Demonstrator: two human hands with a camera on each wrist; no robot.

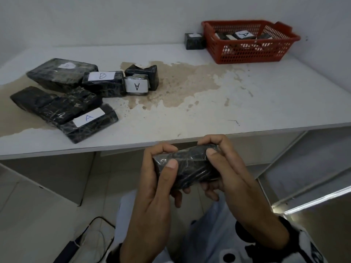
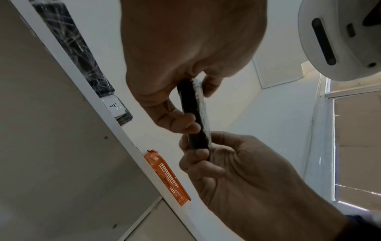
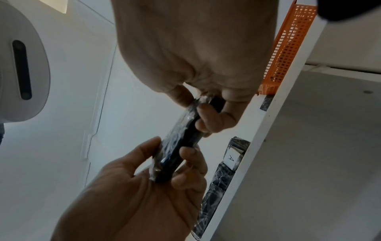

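Observation:
A black block wrapped in clear film (image 1: pixel 190 166) is held in front of the table's near edge, below the tabletop level. My left hand (image 1: pixel 171 157) grips its left end, thumb on top and fingers curled underneath. My right hand (image 1: pixel 208 149) grips its right end the same way. No label shows on the block's upper face. The left wrist view shows the block (image 2: pixel 195 114) edge-on between my left hand (image 2: pixel 185 106) and my right hand (image 2: pixel 206 154). In the right wrist view the block (image 3: pixel 179 146) spans both hands.
The white table (image 1: pixel 247 103) has a brown stain. Several black wrapped blocks lie at its left, one labelled B (image 1: pixel 103 82) and two labelled A (image 1: pixel 135 86) (image 1: pixel 89 122). A red basket (image 1: pixel 247 52) with blocks stands far right, another block (image 1: pixel 193 41) beside it.

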